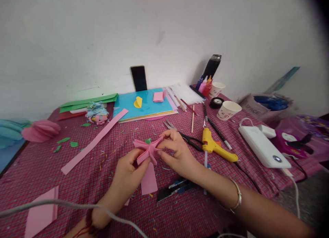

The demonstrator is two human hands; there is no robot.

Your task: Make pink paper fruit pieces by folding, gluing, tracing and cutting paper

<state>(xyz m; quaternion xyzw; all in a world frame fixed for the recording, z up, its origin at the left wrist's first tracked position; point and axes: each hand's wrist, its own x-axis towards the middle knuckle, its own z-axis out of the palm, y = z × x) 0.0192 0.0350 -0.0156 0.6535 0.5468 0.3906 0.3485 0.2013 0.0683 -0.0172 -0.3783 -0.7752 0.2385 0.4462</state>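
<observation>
A folded pink paper flower [149, 149] with a small green piece at its top is held between both hands above the table. My left hand [130, 171] pinches its left and lower petals between thumb and fingers. On the other side, my right hand [177, 152] grips a right petal with closed fingertips. A flat pink paper piece [149, 181] lies just below the flower. Behind my right hand are black-handled scissors [191, 140], partly covered by it. A yellow glue gun [216, 147] with a glue stick rests right of the scissors.
A long pink strip [95, 142] and green scraps [74, 144] lie left. Coloured sheets [146, 106] are stacked behind. Paper cups [228, 110], a black bottle [212, 66] and a white power bank [264, 147] stand or lie right. A white cable [77, 205] crosses the front.
</observation>
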